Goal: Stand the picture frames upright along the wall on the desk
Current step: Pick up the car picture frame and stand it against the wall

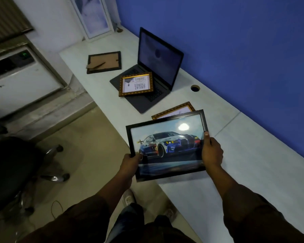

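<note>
Both hands, left (pixel 132 161) and right (pixel 212 153), grip the car-picture frame (pixel 167 146) by its sides.

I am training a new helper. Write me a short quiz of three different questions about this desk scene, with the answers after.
1. True or false: the car picture frame is lying flat on the desk.
2. Which hand grips the car frame's right edge?
3. Multiple choice: the gold frame with text rests on
A. the floor
B. the laptop keyboard
C. the chair

Key
1. False: both hands hold it, above the desk edge.
2. The right hand; the left hand holds the lower left corner.
3. B. Also, one black frame lies face down, and a white frame already leans on the far wall.
</note>
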{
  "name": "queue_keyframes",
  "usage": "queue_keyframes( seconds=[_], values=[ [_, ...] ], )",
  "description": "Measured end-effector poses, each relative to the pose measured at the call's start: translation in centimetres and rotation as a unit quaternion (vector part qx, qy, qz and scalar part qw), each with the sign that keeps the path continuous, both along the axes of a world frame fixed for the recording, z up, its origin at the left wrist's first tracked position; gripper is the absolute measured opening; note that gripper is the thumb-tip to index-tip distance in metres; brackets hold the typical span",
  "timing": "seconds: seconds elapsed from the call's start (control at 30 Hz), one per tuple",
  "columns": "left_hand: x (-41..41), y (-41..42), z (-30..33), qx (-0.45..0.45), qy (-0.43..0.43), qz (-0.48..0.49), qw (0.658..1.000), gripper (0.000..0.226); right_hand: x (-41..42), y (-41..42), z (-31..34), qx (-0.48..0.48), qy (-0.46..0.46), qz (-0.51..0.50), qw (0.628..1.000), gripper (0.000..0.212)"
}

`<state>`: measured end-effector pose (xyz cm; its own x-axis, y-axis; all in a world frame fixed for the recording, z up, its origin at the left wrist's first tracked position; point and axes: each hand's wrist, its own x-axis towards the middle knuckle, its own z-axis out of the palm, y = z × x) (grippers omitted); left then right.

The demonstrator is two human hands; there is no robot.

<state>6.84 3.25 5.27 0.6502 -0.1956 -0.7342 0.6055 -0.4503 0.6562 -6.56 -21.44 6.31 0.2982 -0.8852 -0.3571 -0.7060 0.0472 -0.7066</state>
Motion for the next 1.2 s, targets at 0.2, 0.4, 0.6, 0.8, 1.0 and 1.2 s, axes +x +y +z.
queue_keyframes(
  seconds=[0.2, 0.4, 0.6, 0.8, 1.0, 1.2],
  values=[
    [7.8, 4.6, 2.9, -0.028, -0.046, 0.044, 0.998, 0.052, 8.9, 3.7, 3.3, -0.01, -0.076, 0.036, 0.996, 0.064],
    [14.7, 10.0, 6.9, -0.064, -0.089, 0.063, 0.992, 0.053, 17.5, 8.0, 6.4, -0.028, -0.1, 0.092, 0.99, 0.064],
    [23.5, 15.1, 10.5, -0.097, -0.153, 0.086, 0.98, 0.047, 27.2, 13.0, 9.8, -0.059, -0.144, 0.123, 0.98, 0.061],
    [29.9, 17.4, 13.1, -0.12, -0.196, 0.11, 0.967, 0.044, 34.5, 15.2, 12.2, -0.088, -0.196, 0.168, 0.962, 0.052],
    [38.3, 17.6, 13.4, -0.113, -0.247, 0.12, 0.955, 0.049, 43.6, 13.4, 11.9, -0.164, -0.085, 0.238, 0.953, 0.053],
    [49.4, 14.4, 13.3, -0.117, -0.281, 0.095, 0.948, 0.048, 54.9, 9.7, 11.5, -0.156, -0.1, 0.257, 0.949, 0.055]
  ],
)
